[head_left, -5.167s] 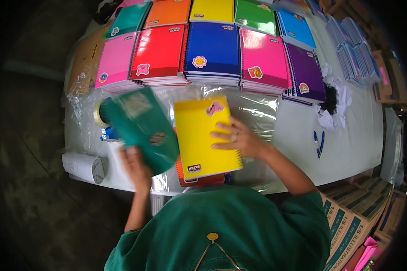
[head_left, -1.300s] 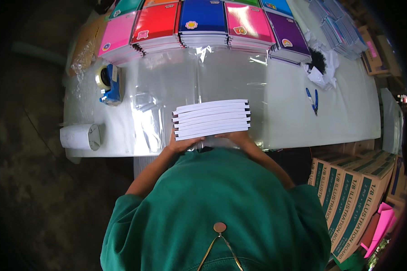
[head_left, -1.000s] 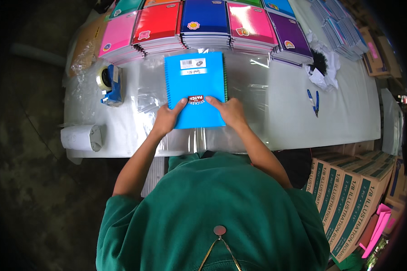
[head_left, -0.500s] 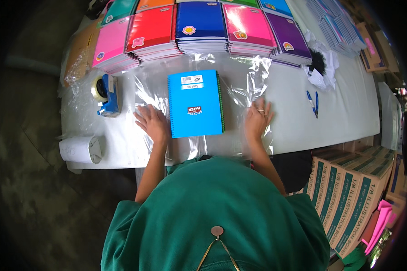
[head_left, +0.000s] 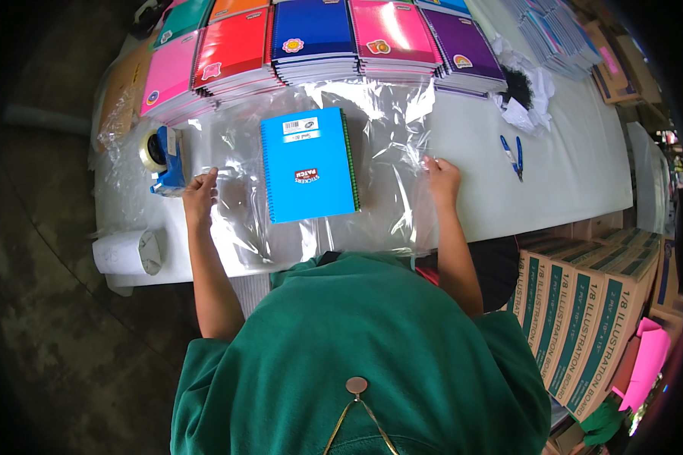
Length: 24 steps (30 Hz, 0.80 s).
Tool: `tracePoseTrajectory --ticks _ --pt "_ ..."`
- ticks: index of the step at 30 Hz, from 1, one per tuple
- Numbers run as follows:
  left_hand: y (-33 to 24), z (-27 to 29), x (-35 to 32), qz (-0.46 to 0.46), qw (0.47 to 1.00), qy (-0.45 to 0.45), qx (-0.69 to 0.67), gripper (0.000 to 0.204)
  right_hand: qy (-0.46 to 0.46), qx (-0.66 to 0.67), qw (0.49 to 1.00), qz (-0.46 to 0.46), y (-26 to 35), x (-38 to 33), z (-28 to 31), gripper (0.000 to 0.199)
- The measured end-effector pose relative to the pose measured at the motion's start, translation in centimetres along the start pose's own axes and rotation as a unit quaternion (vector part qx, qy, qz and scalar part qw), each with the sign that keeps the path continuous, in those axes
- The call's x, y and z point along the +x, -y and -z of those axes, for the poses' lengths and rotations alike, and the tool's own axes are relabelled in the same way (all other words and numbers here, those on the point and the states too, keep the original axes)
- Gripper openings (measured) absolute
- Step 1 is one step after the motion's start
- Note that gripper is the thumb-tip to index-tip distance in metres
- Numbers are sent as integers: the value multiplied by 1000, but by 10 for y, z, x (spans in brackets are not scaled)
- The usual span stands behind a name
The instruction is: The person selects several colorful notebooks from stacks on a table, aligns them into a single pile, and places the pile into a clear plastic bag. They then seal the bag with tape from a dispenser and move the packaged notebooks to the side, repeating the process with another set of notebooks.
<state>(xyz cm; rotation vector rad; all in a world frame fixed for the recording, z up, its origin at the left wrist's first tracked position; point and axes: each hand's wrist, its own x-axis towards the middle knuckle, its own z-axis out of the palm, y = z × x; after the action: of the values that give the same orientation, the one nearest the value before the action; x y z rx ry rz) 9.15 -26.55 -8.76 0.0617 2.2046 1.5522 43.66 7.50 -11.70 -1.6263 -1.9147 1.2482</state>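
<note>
Left hand (head_left: pixel 199 200) and right hand (head_left: pixel 445 182) have moved outward, each pinching an edge of clear film (head_left: pixel 391 178), seemingly keeping it spread under the blue-topped notebook stack (head_left: pixel 313 199) at its middle.

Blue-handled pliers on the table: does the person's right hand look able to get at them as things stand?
Probably yes: the blue-handled pliers lie to the right of the right hand, with only table between. The hand seems to be pinching the clear film, though.
</note>
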Motion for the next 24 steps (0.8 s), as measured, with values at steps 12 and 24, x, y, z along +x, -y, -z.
tracePoseTrajectory --ticks 12,24 --pt "34 -68 -41 -180 827 -350 401 32 -254 -183 938 146 3 -12 -21 21" --pt "2 -84 -38 -139 933 -241 229 37 -12 -91 990 107 35 -16 -33 35"
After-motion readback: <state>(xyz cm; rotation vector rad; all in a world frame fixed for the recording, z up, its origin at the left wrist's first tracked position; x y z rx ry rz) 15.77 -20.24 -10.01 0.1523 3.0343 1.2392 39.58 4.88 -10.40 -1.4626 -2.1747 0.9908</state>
